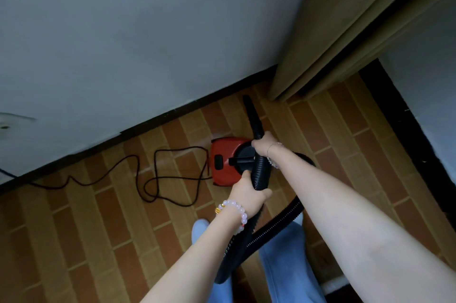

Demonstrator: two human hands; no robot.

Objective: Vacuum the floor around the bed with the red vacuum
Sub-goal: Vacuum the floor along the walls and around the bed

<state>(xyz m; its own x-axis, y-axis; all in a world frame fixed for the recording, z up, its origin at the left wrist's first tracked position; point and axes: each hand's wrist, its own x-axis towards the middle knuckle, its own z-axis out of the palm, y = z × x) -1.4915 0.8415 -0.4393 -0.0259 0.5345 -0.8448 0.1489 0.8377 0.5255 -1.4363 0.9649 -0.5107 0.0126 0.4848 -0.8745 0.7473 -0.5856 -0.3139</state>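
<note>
Gripping w/ both hands; vac not yet working the floor (98,228), by my read.

- Power cord (181,147): well left of the fingers (265,195), lying in loose loops on the floor, running off toward the wall (123,43). Prob. left slack so the unit can be dragged.
- Red vacuum (223,162): on the floor just left of and beyond the fingers, close to the skirting. Body's long axis runs roughly L–R; the cord leaves its L side.
- Left hand (246,191): fingers clenched round the ribbed hose (259,169), at its lower part. Bead bracelet (234,214) on the wrist. Looks like the steadying grip.
- Hose: a short straight run between the two sets of fingers; behind the L fingers it loops down past the blue trousers (283,265).
- Right hand (265,143): fingers wrapped round the hose where it meets the nozzle (250,110). Looks like the aiming grip.
- Nozzle: sticks out past the R fingers, long axis near-vertical in frame, tip pointing away from the person toward the wall/curtain corner. Can't tell if the tip touches the floor.
- Curtain (333,31): up and right of the fingers, hem near the floor.
- Bed: not id'd for sure.
</note>
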